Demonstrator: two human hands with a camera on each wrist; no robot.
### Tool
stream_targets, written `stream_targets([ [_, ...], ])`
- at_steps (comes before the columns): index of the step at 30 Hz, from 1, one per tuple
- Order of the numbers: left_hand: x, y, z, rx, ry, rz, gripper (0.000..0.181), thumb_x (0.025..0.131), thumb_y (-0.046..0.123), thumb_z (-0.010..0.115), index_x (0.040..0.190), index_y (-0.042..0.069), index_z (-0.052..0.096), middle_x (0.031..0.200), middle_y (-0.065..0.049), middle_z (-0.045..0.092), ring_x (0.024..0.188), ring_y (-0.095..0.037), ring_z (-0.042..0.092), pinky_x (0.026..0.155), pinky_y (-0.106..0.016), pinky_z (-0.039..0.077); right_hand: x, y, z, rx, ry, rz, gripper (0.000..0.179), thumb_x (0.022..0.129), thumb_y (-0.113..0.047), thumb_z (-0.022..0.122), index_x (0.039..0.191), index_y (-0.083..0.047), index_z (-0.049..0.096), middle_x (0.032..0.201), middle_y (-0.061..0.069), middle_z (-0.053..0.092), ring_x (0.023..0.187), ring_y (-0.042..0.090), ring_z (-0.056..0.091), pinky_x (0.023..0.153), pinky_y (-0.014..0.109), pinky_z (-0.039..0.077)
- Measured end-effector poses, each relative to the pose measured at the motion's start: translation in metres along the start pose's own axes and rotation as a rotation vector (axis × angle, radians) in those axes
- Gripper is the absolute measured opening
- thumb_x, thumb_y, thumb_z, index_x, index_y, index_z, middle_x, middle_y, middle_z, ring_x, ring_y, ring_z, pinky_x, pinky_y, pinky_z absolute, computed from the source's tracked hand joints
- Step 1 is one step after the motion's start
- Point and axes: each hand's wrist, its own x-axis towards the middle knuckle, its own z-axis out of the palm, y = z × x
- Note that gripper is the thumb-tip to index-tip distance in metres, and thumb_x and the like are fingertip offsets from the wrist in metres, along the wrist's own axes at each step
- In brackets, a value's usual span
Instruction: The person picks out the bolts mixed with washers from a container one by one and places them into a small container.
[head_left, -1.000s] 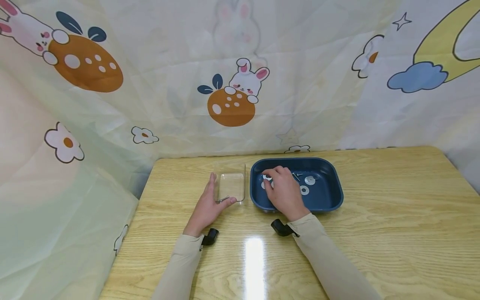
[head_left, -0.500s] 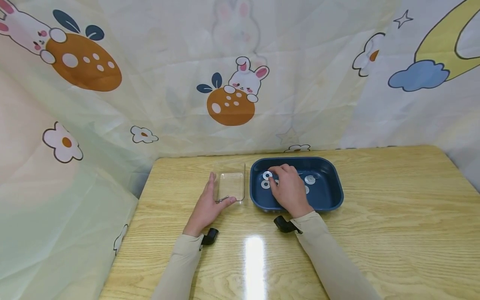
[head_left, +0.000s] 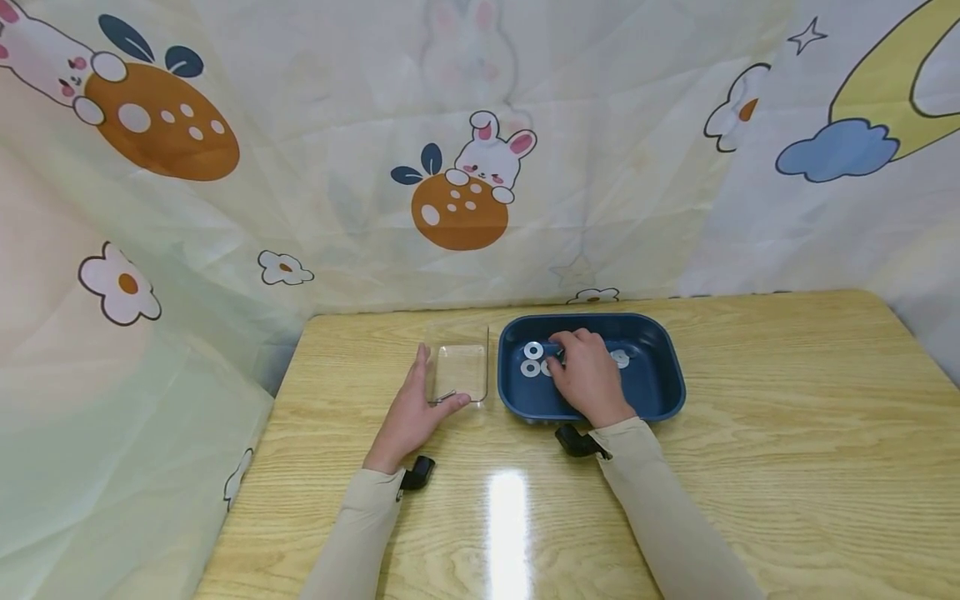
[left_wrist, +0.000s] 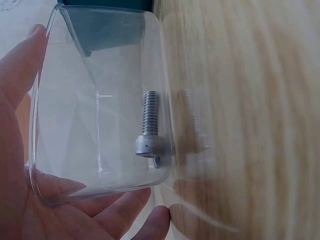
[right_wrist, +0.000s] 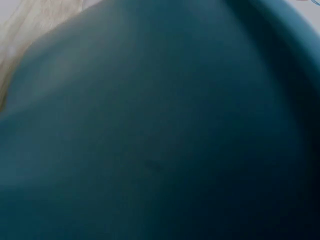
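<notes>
My left hand (head_left: 410, 410) rests against the near left corner of a clear plastic box (head_left: 461, 362), fingers straight along its left side and thumb along its near side. A silver socket-head screw (left_wrist: 150, 120) lies on the box's bottom, with the end of a second screw (left_wrist: 157, 161) showing behind its head. My right hand (head_left: 592, 379) reaches down into a dark blue tray (head_left: 678, 375) with bent fingers. The fingertips are partly hidden, so I cannot tell what they hold. Flat washers (head_left: 530, 367) lie left of this hand, and more metal pieces (head_left: 620, 358) to its right.
Box and tray stand side by side on a wood-grain table (head_left: 787, 433), a narrow gap between them. A printed cloth (head_left: 630, 167) hangs behind the table's back edge. The tray's raised wall (right_wrist: 295, 65) surrounds the right hand's work.
My right hand has moved to the right inside the tray, uncovering washers on the left and covering the screws that showed earlier. The left hand and the box have stayed put.
</notes>
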Motion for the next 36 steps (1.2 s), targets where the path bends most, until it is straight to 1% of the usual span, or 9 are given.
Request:
stream_targets([
  [6, 0.001, -0.002, 0.001, -0.002, 0.007, 0.006, 0.114, 0.088, 0.056, 0.072, 0.163, 0.017, -0.004, 0.168, 0.001, 0.007, 0.152, -0.03, 0.013, 0.119, -0.056, 0.02, 0.002, 0.005, 0.001, -0.025, -0.057, 0.049, 0.033, 0.091, -0.015, 0.074, 0.12, 0.0, 0.07, 0.115, 0.023, 0.064, 0.106, 0.039, 0.057, 0.082, 0.054, 0.055],
  [10, 0.001, -0.002, 0.001, -0.001, 0.006, 0.006, 0.114, 0.088, 0.056, 0.072, 0.163, 0.017, -0.004, 0.168, 0.001, 0.007, 0.152, -0.03, 0.013, 0.119, -0.055, 0.02, 0.003, 0.007, 0.0, -0.06, -0.106, 0.076, 0.036, 0.092, -0.016, 0.073, 0.123, 0.003, 0.068, 0.118, 0.025, 0.062, 0.108, 0.041, 0.057, 0.086, 0.056, 0.053],
  [15, 0.001, -0.002, 0.001, 0.0, 0.008, 0.005, 0.114, 0.088, 0.056, 0.072, 0.163, 0.017, -0.003, 0.168, 0.001, 0.007, 0.152, -0.029, 0.013, 0.119, -0.055, 0.019, 0.004, 0.009, 0.001, -0.108, -0.156, 0.078, 0.041, 0.092, -0.018, 0.073, 0.123, 0.008, 0.066, 0.119, 0.028, 0.061, 0.109, 0.044, 0.056, 0.089, 0.056, 0.051],
  [22, 0.001, -0.002, 0.001, 0.0, 0.008, 0.007, 0.114, 0.087, 0.057, 0.072, 0.163, 0.018, -0.004, 0.168, 0.001, 0.007, 0.153, -0.029, 0.012, 0.119, -0.055, 0.019, 0.003, 0.011, 0.003, -0.136, -0.238, 0.098, 0.046, 0.092, -0.019, 0.072, 0.127, 0.009, 0.063, 0.121, 0.03, 0.059, 0.111, 0.045, 0.054, 0.092, 0.056, 0.049],
  [29, 0.002, -0.001, 0.001, -0.008, 0.005, 0.006, 0.114, 0.088, 0.055, 0.073, 0.163, 0.017, -0.003, 0.168, 0.001, 0.007, 0.153, -0.029, 0.012, 0.119, -0.054, 0.019, 0.004, 0.012, 0.004, -0.136, -0.252, 0.104, 0.047, 0.093, -0.019, 0.072, 0.129, 0.009, 0.061, 0.121, 0.03, 0.058, 0.11, 0.045, 0.054, 0.091, 0.057, 0.049],
  [36, 0.0, 0.001, 0.0, -0.009, 0.003, 0.006, 0.113, 0.088, 0.055, 0.073, 0.163, 0.017, -0.004, 0.168, 0.001, 0.007, 0.152, -0.03, 0.012, 0.119, -0.055, 0.019, 0.004, 0.012, 0.006, -0.118, -0.262, 0.131, 0.042, 0.093, -0.015, 0.072, 0.127, 0.007, 0.062, 0.121, 0.029, 0.06, 0.112, 0.045, 0.055, 0.092, 0.057, 0.049],
])
